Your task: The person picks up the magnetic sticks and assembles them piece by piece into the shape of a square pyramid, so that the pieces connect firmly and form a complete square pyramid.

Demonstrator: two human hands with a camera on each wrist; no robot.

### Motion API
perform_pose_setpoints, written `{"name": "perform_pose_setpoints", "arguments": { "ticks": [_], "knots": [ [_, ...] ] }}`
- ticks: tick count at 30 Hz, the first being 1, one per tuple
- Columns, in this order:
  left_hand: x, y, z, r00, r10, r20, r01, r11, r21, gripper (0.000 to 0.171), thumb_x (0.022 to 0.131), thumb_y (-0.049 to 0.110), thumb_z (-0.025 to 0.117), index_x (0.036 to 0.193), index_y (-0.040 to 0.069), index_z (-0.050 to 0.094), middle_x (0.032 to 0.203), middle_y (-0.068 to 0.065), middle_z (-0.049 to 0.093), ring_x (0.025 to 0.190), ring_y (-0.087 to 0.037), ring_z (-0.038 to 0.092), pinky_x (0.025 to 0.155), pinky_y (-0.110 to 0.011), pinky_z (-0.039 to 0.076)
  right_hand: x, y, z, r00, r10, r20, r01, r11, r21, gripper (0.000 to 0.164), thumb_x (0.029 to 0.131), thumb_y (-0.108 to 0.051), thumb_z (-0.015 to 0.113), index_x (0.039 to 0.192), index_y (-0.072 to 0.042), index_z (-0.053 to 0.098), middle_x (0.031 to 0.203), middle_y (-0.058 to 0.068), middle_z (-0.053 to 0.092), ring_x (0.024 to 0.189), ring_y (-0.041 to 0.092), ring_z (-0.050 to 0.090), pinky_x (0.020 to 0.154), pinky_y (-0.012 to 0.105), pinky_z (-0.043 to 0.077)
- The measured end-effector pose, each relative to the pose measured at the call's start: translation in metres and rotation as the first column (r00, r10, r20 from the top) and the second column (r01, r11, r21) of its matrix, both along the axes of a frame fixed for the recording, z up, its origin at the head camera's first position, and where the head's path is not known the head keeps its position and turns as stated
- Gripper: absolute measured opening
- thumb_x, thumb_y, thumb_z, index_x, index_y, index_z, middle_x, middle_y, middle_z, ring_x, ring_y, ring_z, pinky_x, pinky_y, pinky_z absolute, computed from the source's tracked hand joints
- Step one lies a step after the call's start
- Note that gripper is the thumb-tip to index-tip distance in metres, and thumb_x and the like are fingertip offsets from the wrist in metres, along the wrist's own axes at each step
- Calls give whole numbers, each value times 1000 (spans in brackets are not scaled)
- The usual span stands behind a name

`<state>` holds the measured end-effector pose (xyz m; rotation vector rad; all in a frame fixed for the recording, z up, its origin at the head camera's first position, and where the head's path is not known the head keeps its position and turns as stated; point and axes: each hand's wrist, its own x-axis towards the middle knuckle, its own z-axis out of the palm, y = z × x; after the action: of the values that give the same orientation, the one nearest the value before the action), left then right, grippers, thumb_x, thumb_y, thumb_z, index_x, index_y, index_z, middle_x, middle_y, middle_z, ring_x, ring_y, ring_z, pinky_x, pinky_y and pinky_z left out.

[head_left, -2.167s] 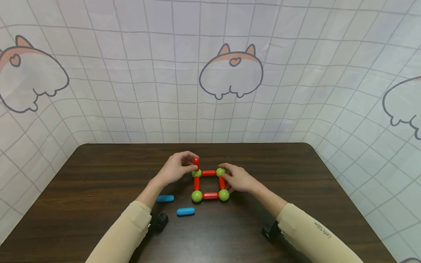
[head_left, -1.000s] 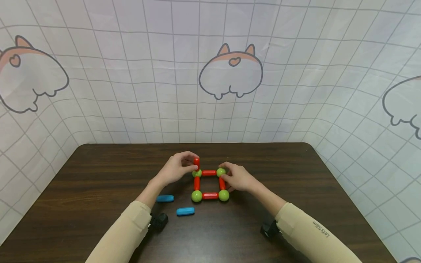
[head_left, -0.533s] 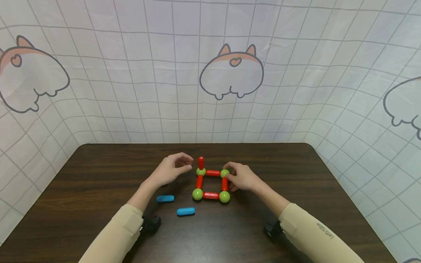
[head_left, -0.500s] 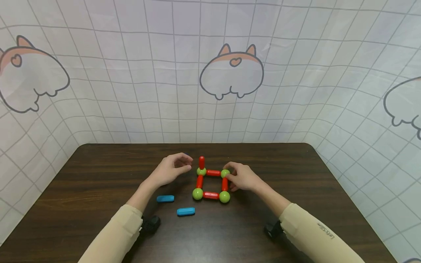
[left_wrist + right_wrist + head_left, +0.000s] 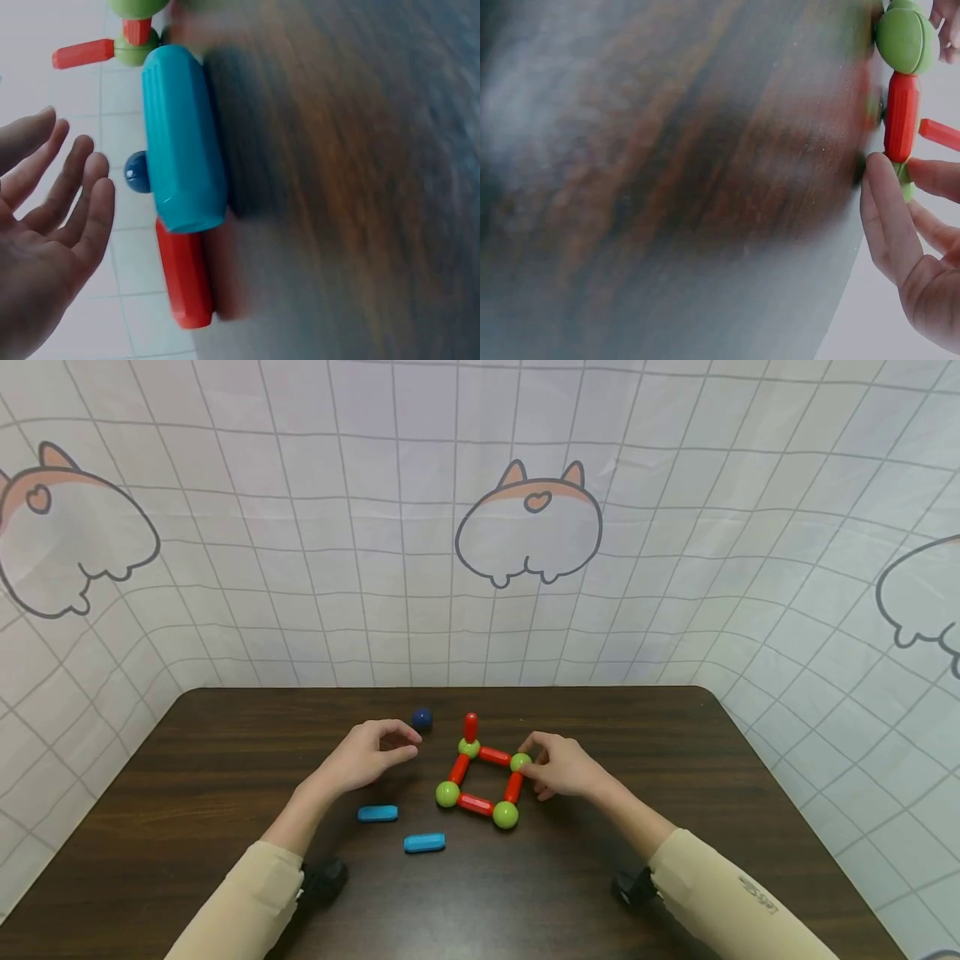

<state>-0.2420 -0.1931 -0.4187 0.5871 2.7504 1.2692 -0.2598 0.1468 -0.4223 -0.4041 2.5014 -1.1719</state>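
Note:
A square of red magnetic rods [image 5: 476, 804] and green balls lies flat on the table, turned at an angle. My right hand [image 5: 566, 766] pinches the green ball [image 5: 521, 763] at its right back corner between thumb and fingers. From the far left corner ball [image 5: 468, 747] a red rod [image 5: 471, 727] stands upright. To the left of the square hovers my left hand [image 5: 367, 756], fingers loosely bent and apart, holding nothing. A dark blue ball [image 5: 422, 719] sits just beyond its fingertips.
Two light blue rods [image 5: 377, 813] [image 5: 424, 842] lie in front of the left hand. The left wrist view shows a loose red rod [image 5: 184, 277] behind the nearest blue one. A white gridded curtain [image 5: 420, 635] stands behind the dark wooden table [image 5: 480, 910].
My left hand has let go of the upright red rod and drawn back left, uncovering the dark blue ball. The square has turned clockwise and shifted right with my right hand on its corner.

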Motion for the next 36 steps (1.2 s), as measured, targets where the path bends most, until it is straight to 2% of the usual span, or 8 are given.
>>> {"name": "perform_pose_setpoints", "arguments": {
  "ticks": [7, 14, 21, 23, 26, 30, 36],
  "knots": [
    [15, -6, 8, 996, -88, 0, 88, 992, -94, 18, 98, 15, 72, 113, 5, 73, 102, 4, 69, 93, -16, 63, 84, -37, 53, 4, 5, 3, 1000, 7, 2, -7, 1000, 15, 25, 97, -12, 72, 119, -3, 64, 87, 16, 65, 64, 22, 70, 61, 36, 61],
    [31, -14, 10, 991, -125, 46, 131, 977, -169, 17, 94, 11, 76, 110, 5, 73, 87, 4, 63, 79, -16, 57, 70, -31, 50, 8, 10, 6, 1000, 22, 9, -22, 1000, 19, 22, 94, -14, 77, 108, -3, 64, 85, 13, 64, 66, 22, 70, 62, 36, 61],
    [44, -19, 13, 987, -152, 55, 161, 959, -232, 22, 90, 14, 81, 111, 8, 74, 101, 2, 67, 89, -17, 57, 76, -33, 50, 5, 16, 8, 995, 97, 26, -99, 992, 81, 28, 93, -30, 78, 95, -6, 64, 77, 9, 65, 66, 23, 68, 64, 35, 60],
    [47, -19, 13, 988, -145, 58, 155, 957, -244, 23, 89, 14, 82, 110, 9, 74, 103, 3, 67, 92, -19, 58, 79, -35, 51, 3, 16, 8, 994, 102, 34, -105, 991, 85, 31, 95, -35, 75, 98, -5, 65, 78, 9, 66, 67, 22, 68, 64, 35, 60],
    [49, -19, 14, 989, -136, 64, 148, 953, -262, 22, 88, 13, 83, 108, 10, 74, 104, 3, 68, 94, -20, 60, 82, -38, 52, -1, 12, 6, 995, 91, 28, -92, 995, 40, 36, 98, -36, 72, 112, -3, 65, 84, 9, 67, 71, 22, 67, 65, 36, 60],
    [51, -18, 12, 986, -144, 85, 161, 953, -257, 22, 87, 9, 83, 107, 8, 74, 101, 3, 68, 92, -20, 60, 81, -40, 52, -7, 3, 2, 998, 53, -16, -53, 999, -11, 44, 98, -27, 72, 129, 1, 59, 92, 8, 67, 72, 21, 67, 68, 36, 59],
    [50, -19, 9, 979, -155, 130, 183, 953, -243, 22, 87, 8, 83, 107, 7, 73, 95, 4, 67, 88, -19, 60, 77, -36, 52, -14, -9, -1, 999, 25, -39, -26, 1000, -17, 49, 96, -16, 74, 138, -1, 54, 96, 5, 69, 72, 19, 66, 68, 33, 56]
  ]
}}
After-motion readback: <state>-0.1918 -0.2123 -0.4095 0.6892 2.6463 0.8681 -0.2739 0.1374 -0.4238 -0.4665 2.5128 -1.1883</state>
